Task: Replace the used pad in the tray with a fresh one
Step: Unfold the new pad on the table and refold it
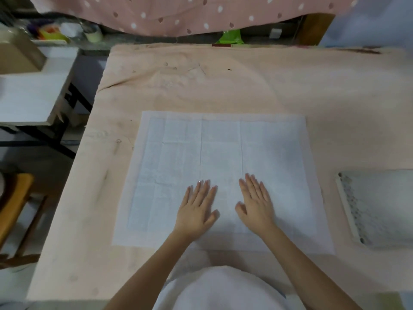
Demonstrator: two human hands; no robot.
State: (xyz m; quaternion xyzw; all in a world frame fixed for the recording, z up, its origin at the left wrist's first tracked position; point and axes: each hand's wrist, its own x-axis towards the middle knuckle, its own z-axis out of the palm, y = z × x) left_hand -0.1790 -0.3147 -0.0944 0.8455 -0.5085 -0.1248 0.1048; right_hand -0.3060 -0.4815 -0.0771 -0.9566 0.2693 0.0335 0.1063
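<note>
Flat on the pad [223, 153], left hand [197, 209] and right hand [257, 204].

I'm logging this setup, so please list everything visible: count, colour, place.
pad: one, white, spread flat mid-table
tray: one, white, perforated, right edge of table, partly cut off
table cover: one, peach, stained, over the table
curtain: one, pink with white spots, top
green packet: one, behind the table
side table: one, white, left
left hand: fingers straight, flat on the pad
right hand: fingers straight, flat on the pad
</note>
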